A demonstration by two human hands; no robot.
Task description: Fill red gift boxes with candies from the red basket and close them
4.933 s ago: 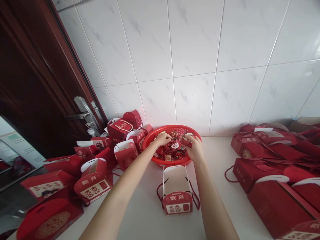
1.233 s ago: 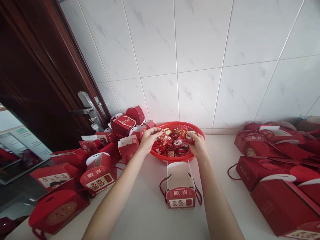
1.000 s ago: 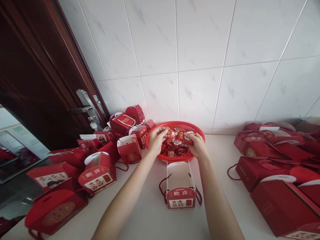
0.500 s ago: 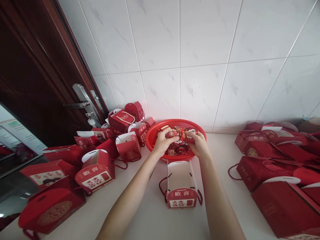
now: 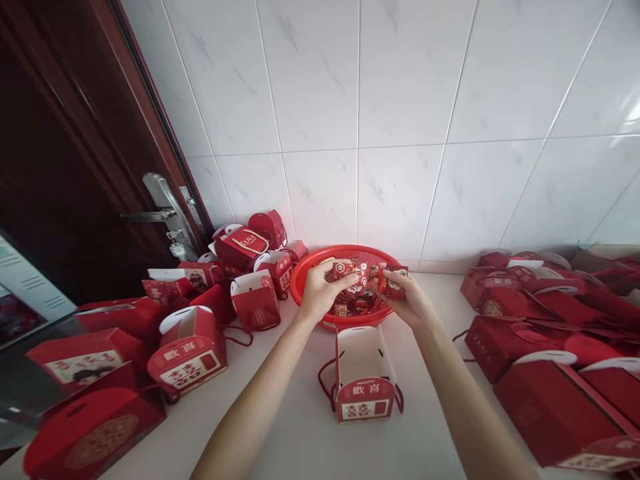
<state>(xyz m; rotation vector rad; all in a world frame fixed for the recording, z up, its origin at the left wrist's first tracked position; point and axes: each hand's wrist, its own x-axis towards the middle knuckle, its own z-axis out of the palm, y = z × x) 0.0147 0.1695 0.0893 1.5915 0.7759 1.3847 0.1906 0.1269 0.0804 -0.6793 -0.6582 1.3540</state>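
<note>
A red plastic basket stands against the wall with many small red wrapped packets in it. Over its left part my left hand is closed on a red patterned packet. At the basket's right side my right hand pinches red packets, their number unclear. Just in front of the basket sits an open box, red outside and white inside, with dark red cord handles. Its visible inside holds nothing, and neither hand touches it.
Many red boxes crowd the left of the white table. More red boxes are stacked at the right. Behind is a tiled wall; a dark door with a metal handle is at the left.
Both hands have lifted packets a little clear of the pile. My right hand has shifted right and slightly down, away from my left. The view has turned slightly.
</note>
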